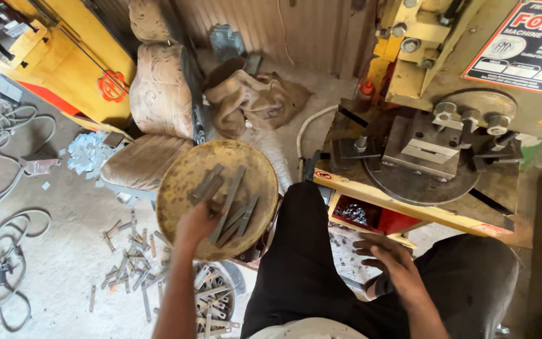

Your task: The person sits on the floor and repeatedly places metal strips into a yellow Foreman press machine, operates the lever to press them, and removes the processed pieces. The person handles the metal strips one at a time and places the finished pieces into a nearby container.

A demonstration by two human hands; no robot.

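A round, rusty yellow pan (pixel 221 157) sits just left of the person's knee, raised above the floor, with a loose heap of flat grey metal strips (pixel 227 204) lying across its middle. The left hand (pixel 197 225) reaches up into the pan from below, forearm stretched forward and wrist straight, fingers curled down onto the near ends of the strips. It touches them, but whether its grip has closed on any one strip cannot be told, since the fingers are hidden behind the back of the hand.

The right hand (pixel 391 262) hovers over the right thigh, palm down, fingers spread and slightly bent; its grip is open and has hold of nothing.

Beyond the right hand stands a yellow press machine (pixel 434 56) with a round grey work plate (pixel 421 182) and a clamped steel die block (pixel 426 147) on it. A red tray of small metal scraps (pixel 356 215) sits beneath the machine's yellow edge.

On the floor under the pan, more strips lie scattered (pixel 130 263), and a second round container (pixel 216 301) holds another pile of them. Behind the pan is a worn upholstered seat (pixel 152 119), with a crumpled brown sack (pixel 252 100) beside it and cables (pixel 4 251) looped across the floor at the left.
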